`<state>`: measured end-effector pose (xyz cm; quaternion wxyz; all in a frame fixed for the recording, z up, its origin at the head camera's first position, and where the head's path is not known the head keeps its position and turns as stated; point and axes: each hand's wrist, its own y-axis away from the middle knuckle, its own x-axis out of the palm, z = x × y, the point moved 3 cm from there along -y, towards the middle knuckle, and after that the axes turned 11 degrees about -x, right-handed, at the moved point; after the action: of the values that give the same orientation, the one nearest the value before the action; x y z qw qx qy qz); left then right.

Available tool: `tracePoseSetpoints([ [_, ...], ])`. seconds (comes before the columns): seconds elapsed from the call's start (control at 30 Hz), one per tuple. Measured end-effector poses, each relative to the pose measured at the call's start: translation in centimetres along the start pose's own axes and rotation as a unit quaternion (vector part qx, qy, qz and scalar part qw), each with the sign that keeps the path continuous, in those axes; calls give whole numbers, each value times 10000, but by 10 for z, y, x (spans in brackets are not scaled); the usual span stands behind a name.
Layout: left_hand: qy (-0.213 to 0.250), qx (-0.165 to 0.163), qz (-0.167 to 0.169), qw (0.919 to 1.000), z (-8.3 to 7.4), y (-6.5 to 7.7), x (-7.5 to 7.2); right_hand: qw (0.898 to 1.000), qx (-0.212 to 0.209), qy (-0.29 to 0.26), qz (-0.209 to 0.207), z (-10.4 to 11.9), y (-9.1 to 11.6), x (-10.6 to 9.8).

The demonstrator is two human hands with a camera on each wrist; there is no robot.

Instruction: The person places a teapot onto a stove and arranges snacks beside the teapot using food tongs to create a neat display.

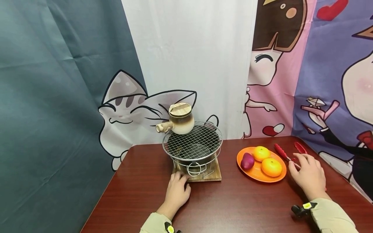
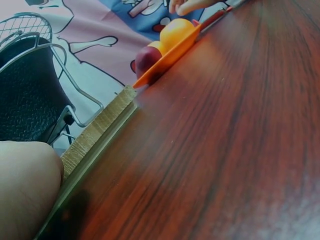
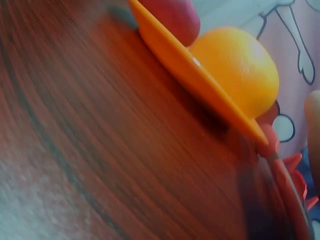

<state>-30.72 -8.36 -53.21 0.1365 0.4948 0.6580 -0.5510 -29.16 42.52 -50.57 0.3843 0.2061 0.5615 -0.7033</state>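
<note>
My left hand (image 1: 177,191) rests at the front left corner of a square wooden board (image 1: 214,174), its fingers relaxed against the edge. On that board stands a black grill stove (image 1: 189,163) topped by a round wire grate (image 1: 201,142). A small clay teapot (image 1: 183,124) with a side handle and wooden lid sits on the grate's far left part. At the right, my right hand (image 1: 309,174) is over red-tipped tongs (image 1: 282,152), fingers loosely bent. The tongs (image 3: 287,192) lie beside the plate in the right wrist view, with a finger (image 3: 314,135) apart from them.
An orange plate (image 1: 256,176) holds a purple sweet potato-like piece (image 1: 247,161) and two tangerines, one in front (image 1: 271,167) and one behind (image 1: 261,153). The reddish-brown table (image 1: 233,207) ends at a printed cartoon curtain (image 1: 189,64) behind.
</note>
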Motion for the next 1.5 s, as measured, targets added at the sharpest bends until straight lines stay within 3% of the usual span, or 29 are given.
tracePoseSetpoints([
  [0.27,-20,1,-24,10000,0,0,0,9926,1080,337,439,-25,9,9],
  [0.43,-22,13,9,10000,1,0,0,9853,1490,558,626,-34,14,14],
  [0.67,-36,4,-61,10000,1,0,-2,9783,1686,902,795,-41,10,17],
  [1.0,-79,41,-58,9999,0,1,1,9507,2248,1007,1886,-56,7,15],
  [1.3,-100,63,-101,9999,-1,1,2,9437,2415,926,2064,-31,9,0],
  [1.5,-126,-15,11,9999,-1,0,1,9396,2362,937,2295,-48,8,8],
])
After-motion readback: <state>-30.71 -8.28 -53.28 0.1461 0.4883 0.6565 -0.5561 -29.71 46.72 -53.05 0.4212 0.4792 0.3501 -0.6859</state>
